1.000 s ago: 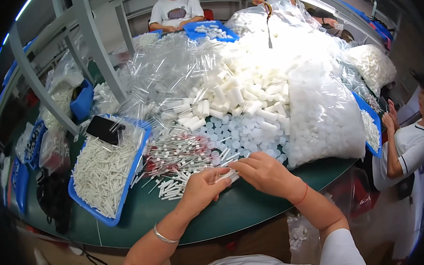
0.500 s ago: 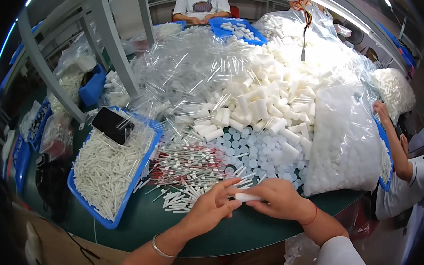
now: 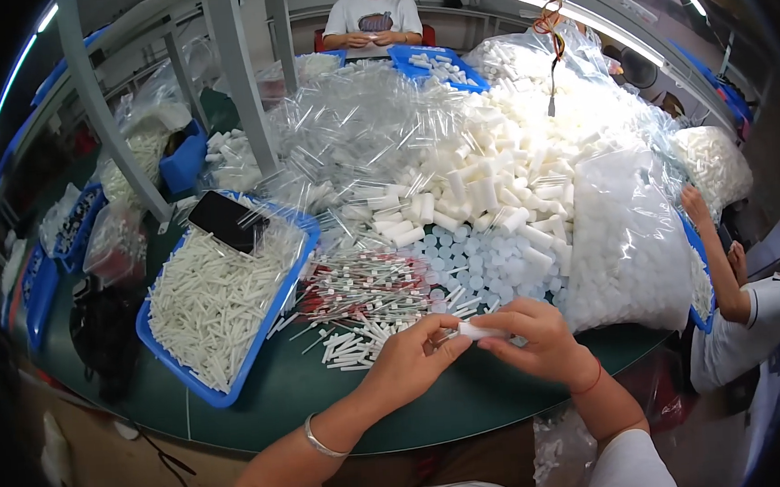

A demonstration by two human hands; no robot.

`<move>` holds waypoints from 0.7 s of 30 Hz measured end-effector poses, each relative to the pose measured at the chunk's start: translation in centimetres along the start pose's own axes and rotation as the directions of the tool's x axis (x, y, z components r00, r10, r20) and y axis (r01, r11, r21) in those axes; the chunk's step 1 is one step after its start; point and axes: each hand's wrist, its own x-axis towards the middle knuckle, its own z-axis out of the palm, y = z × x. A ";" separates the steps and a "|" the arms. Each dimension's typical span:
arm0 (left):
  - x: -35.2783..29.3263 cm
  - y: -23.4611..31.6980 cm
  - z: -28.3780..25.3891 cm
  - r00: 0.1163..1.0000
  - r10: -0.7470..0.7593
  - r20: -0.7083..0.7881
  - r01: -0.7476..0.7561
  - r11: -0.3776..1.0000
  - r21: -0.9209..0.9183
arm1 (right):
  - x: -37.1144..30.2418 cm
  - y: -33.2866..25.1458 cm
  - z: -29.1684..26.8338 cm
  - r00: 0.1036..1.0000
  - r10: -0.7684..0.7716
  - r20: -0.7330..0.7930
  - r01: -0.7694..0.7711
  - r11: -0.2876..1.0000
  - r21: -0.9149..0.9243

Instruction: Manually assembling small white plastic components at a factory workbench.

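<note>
My right hand (image 3: 546,337) grips a short white cylinder (image 3: 482,330) between thumb and fingers, holding it level above the table's near edge. Thumb and forefinger of my left hand (image 3: 411,360) pinch together at the cylinder's left end. Whether a smaller part sits between those fingertips is hidden. Just beyond my hands lie short white sticks (image 3: 354,349) and a heap of thin pins with red and white parts (image 3: 370,285). Translucent round caps (image 3: 473,263) spread behind the right hand. Larger white cylinders (image 3: 480,184) are piled behind the caps.
A blue tray (image 3: 224,399) of white sticks stands left, with a black phone (image 3: 226,220) on top. Clear tubes (image 3: 347,126) heap behind it. A full plastic bag (image 3: 627,256) stands right. Grey posts (image 3: 239,83) rise at left. One person (image 3: 372,20) sits opposite, another (image 3: 761,319) at right.
The left fingertips have closed in on the cylinder's left end. Both hands sit slightly higher and further right in view; the whole scene has shifted a little as the head moved.
</note>
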 end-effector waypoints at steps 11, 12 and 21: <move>-0.5 0.3 0.0 0.901 -0.052 0.430 0.018 0.996 0.083 | -3.7 -4.9 -1.9 0.991 -0.006 0.134 0.034 0.977 -0.212; -0.8 1.0 0.3 0.901 -0.051 0.431 0.016 0.996 0.085 | -4.1 -5.3 -2.1 0.991 -0.006 0.131 0.034 0.976 -0.213; -5.9 4.0 4.1 0.896 -0.029 0.443 -0.085 0.968 0.237 | -7.1 -9.6 -2.7 0.975 -0.080 0.208 0.115 0.980 -0.163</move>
